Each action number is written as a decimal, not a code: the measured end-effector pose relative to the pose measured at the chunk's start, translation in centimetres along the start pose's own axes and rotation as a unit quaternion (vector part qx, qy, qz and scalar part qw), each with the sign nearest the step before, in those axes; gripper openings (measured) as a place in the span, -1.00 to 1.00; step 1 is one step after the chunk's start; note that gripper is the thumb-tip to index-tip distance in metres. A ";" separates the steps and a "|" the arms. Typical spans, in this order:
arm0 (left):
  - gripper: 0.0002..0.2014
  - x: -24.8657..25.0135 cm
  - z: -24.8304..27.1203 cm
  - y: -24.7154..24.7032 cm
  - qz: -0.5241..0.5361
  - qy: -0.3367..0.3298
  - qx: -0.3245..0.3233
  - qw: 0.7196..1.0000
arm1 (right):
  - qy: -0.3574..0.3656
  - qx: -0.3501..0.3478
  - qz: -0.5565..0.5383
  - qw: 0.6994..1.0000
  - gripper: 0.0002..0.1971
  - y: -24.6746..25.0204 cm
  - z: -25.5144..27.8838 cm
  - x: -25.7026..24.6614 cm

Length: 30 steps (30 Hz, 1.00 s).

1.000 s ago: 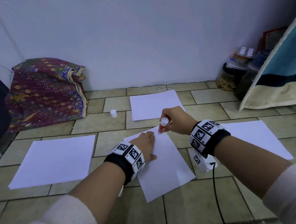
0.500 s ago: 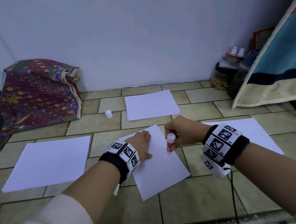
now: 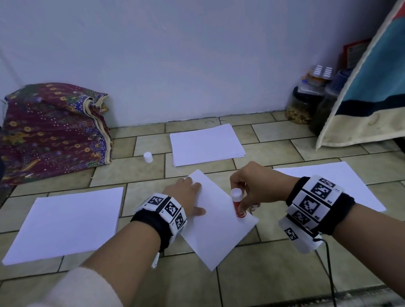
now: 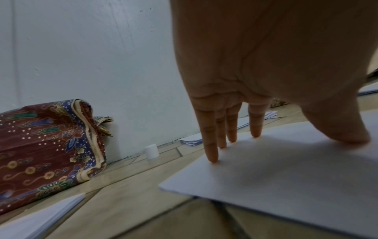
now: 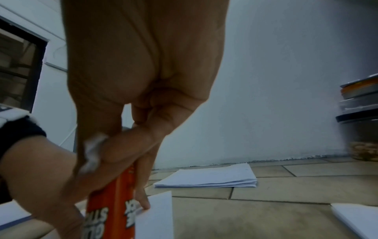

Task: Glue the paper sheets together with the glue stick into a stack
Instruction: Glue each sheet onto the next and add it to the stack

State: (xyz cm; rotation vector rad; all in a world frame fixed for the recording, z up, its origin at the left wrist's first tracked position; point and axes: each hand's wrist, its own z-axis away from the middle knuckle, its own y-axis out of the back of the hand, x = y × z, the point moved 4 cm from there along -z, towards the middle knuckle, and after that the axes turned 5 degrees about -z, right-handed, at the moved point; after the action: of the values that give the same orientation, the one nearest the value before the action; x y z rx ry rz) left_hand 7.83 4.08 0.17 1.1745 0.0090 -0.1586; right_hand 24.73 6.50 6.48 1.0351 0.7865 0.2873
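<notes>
Fingers [image 4: 210, 145] of the left hand [image 3: 186, 195] are straight and spread, pressing flat on the tilted sheet [image 3: 219, 226] to keep it from sliding on the floor [image 3: 272, 283]. Fingers [image 5: 143, 198] of the right hand [image 3: 254, 185] are curled tight around the glue stick [image 3: 238, 203], and they hold it standing up with its bottom end on the sheet.

One second ago the glue stick was at the far corner of the sheet. Half a second ago it was partway down the right edge. Now it is lower still, close to the near right side of the sheet. So the hand has dragged the stick along that edge. I think this means a line of glue is being laid down that side. No glue shows on the white paper, so I cannot tell how much is there.

Using the tilted sheet as the middle: a thick paper pile [image 3: 206, 144] lies behind it, near the wall. A second pile [image 3: 64, 224] lies to its left, and another sheet [image 3: 349, 180] lies to its right, partly hidden by the right wrist. The small white cap [image 3: 148, 157] stands behind and to the left, just beside a folded patterned cloth [image 3: 49, 129].

I think the gluing of this sheet is only partly done. The other edges likely need glue too, and then a fresh sheet can be pressed on top.
</notes>
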 end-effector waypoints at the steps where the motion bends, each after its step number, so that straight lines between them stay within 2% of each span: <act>1: -0.31 -0.3 0.0 0.0 -0.002 0.015 0.000 1.000 | 0.001 0.011 -0.011 1.000 -0.66 0.3 0.0 0.0; 4: -0.31 -0.7 0.1 0.0 -0.013 0.049 0.007 0.999 | 0.003 0.070 -0.061 0.996 -0.68 1.3 -0.5 0.6; 6: -0.30 -0.6 0.2 0.1 -0.006 0.054 0.036 0.998 | -0.006 0.112 -0.082 0.990 -0.68 1.7 -1.1 1.1; 7: -0.32 -0.3 0.1 0.1 0.007 0.034 0.053 0.998 | -0.010 0.128 -0.088 0.988 -0.69 1.9 -1.4 1.2; 9: -0.36 0.8 -0.1 -0.1 0.024 -0.046 0.058 0.997 | -0.019 0.142 -0.100 0.985 -0.71 1.9 -2.1 1.4; 11: -0.32 1.7 -0.1 -0.4 -0.018 -0.108 0.021 0.994 | -0.029 0.147 -0.107 0.983 -0.72 1.7 -2.7 1.6; 12: -0.33 1.9 -0.1 -0.6 -0.048 -0.115 0.004 0.992 | -0.036 0.151 -0.110 0.982 -0.73 1.7 -3.0 1.7; 19: -0.44 0.9 -0.3 0.0 -0.087 -0.050 -0.009 0.995 | -0.067 0.176 -0.109 0.976 -0.72 1.3 -4.2 2.3; 23: -0.42 1.0 -0.5 -0.2 -0.093 -0.043 -0.003 0.995 | -0.093 0.188 -0.134 0.969 -0.68 1.2 -4.8 2.7; 27: -0.42 1.0 -0.4 -0.3 -0.092 -0.035 -0.012 0.995 | -0.090 0.201 -0.080 0.972 -0.67 1.1 -5.0 2.6; 30: -0.43 1.1 -0.3 -0.3 -0.074 -0.041 0.000 0.996 | -0.082 0.196 -0.078 0.974 -0.69 1.1 -5.0 2.6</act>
State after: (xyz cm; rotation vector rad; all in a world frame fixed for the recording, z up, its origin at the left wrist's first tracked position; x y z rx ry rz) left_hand 8.93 4.14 -0.37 1.1666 0.0246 -0.3369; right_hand 23.21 11.81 4.85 1.3397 0.7853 -0.0930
